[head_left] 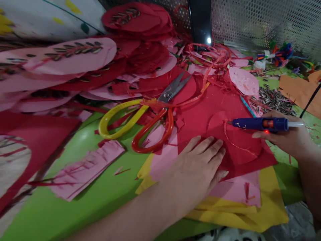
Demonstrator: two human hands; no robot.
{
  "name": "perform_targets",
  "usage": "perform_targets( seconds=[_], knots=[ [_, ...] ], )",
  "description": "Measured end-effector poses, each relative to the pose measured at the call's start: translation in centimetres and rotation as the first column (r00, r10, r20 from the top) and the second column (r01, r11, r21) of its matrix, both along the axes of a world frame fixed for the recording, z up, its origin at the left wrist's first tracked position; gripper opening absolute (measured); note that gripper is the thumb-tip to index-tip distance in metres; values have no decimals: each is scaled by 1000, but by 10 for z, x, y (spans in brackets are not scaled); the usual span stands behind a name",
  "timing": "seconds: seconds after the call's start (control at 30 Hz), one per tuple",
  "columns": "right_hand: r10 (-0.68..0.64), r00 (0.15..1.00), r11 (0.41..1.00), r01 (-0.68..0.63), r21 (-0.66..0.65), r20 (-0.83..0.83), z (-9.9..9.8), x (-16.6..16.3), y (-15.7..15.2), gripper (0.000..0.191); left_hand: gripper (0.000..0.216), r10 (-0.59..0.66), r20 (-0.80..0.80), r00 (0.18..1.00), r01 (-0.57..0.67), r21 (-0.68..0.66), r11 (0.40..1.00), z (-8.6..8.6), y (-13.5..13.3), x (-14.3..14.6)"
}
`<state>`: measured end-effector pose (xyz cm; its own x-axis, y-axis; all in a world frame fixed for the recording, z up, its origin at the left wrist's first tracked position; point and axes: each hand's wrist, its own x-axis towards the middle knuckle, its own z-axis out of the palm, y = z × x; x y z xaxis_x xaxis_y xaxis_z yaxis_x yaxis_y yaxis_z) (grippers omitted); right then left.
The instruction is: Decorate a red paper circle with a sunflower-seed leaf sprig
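My right hand (291, 137) grips a blue hot glue gun (250, 123), its red light lit and a clear glue stick showing at the back. The nozzle points left, at one end of a thin red string (232, 142) on a rounded red paper cutout (244, 150). This cutout lies on a larger red sheet (198, 110). My left hand (202, 160) rests flat on the sheet just left of the cutout, fingers stretched out and holding nothing. Opened scissors (172, 90) with one yellow and one red handle lie to the left.
Pink and red paper ovals (75, 55) with seeds stuck on them are piled at the back left. Loose striped seeds (273, 100) lie near an orange sheet (296, 92) at right. A dark phone-like object (200, 20) leans against a perforated metal panel (263, 23). Pink paper strips (87, 167) lie at left.
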<state>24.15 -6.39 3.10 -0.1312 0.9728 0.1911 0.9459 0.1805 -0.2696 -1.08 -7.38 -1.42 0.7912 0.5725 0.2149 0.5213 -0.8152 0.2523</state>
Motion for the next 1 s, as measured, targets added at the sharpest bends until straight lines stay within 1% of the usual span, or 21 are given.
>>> perform_targets(
  seconds=[0.23, 0.47, 0.57, 0.8, 1.0],
  knots=[
    [3, 1000, 1000, -3, -2, -4, -4, -1, 1, 37, 39, 1, 12, 1000, -1, 7, 1000, 0, -1, 1],
    [41, 999, 999, -40, 29, -34, -4, -1, 4, 39, 39, 9, 6, 1000, -9, 31, 999, -1, 0, 0],
    [56, 997, 998, -55, 25, -46, -5, -2, 4, 37, 39, 7, 13, 1000, -7, 43, 999, -1, 0, 0],
    [9, 998, 1000, -8, 20, -63, -12, 0, 6, 40, 38, 4, 15, 1000, -4, 13, 1000, -2, -1, 0],
    [-10, 998, 998, 14, 67, -64, -11, 2, 6, 43, 38, 4, 16, 1000, -4, 31, 999, -2, 0, 0]
  ],
)
